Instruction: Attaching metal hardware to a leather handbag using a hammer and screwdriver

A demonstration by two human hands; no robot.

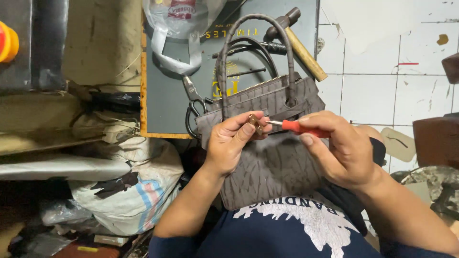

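1. Left hand (233,141): thumb + fingertips pinched on a small brass-coloured fitting (255,123), raised just above the bag front; pinch keeps the piece steady for the tool tip.
2. Right hand (340,152): closed round a red-handled screwdriver (296,127), shaft pointing left, tip touching the fitting. Held level w/ the piece, likely so the tip seats square.
3. Grey-brown handbag (272,162): rests on the person's lap, centre of scene, upright face toward the camera, handles (253,43) arching to the far side. Lap serves as support, close under both hands.
4. Wooden-handled hammer (297,43): lies far right of the bag handles, on the dark board (165,105); within reach, untouched.
5. Scissors (193,98): on the board, just left of the bag, partly tucked behind it.
6. Plastic bag (179,33): white/clear, far centre-left, on the board.
7. Bundled sacks (129,191): near left, piled on the floor.
8. Tiled floor (382,86): white, right side; scraps + a sandal-shaped sole lie on it.
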